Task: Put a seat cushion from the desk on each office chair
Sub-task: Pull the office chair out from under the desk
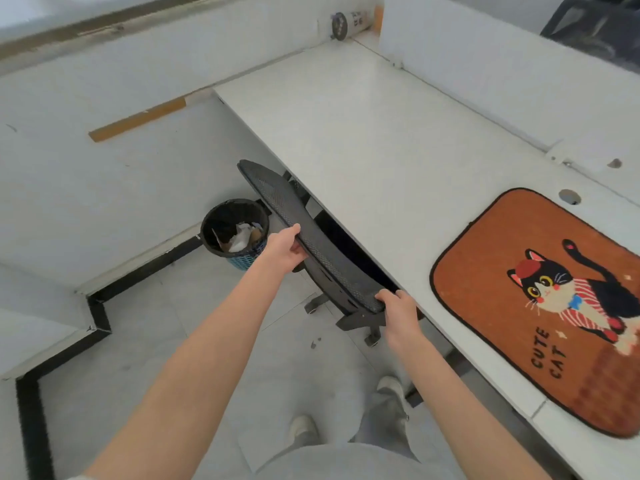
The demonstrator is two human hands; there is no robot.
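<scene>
A black mesh office chair (pixel 304 233) is tucked under the white desk (pixel 363 133), only its backrest top, base and castors showing. My left hand (pixel 282 252) grips the upper edge of the backrest near its middle. My right hand (pixel 398 308) grips the same edge at its nearer end. An orange seat cushion (pixel 512 296) with a black cat and the words "CUTE CAT" lies flat on the desk to the right of my hands. The chair's seat is hidden beneath the desk.
A black and blue waste basket (pixel 235 233) holding paper stands on the floor just left of the chair. White partition panels (pixel 485 81) rise behind the desk. A wall with a black skirting strip (pixel 100 313) runs along the left. My feet stand on grey floor tiles.
</scene>
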